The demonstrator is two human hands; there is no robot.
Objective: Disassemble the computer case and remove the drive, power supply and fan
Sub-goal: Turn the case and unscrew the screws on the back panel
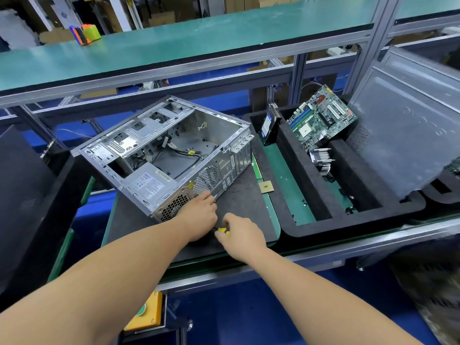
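An open grey metal computer case (231,135) lies on its side on a dark foam mat (244,202). The power supply (146,181) sits in its near left corner with loose cables (184,155) beside it. My left hand (200,214) rests against the case's rear panel, just below the round fan grille (206,179). My right hand (240,232) grips a yellow-handled screwdriver (222,230), its tip hidden behind my left hand. A hard drive (268,125) stands on edge in the tray to the right.
A black foam tray (298,232) on the right holds a motherboard (321,118), a heatsink (321,158) and small screws. A CPU chip (265,188) lies on the mat's right edge. A grey side panel (408,125) leans at far right. An orange button box (146,311) sits below the bench.
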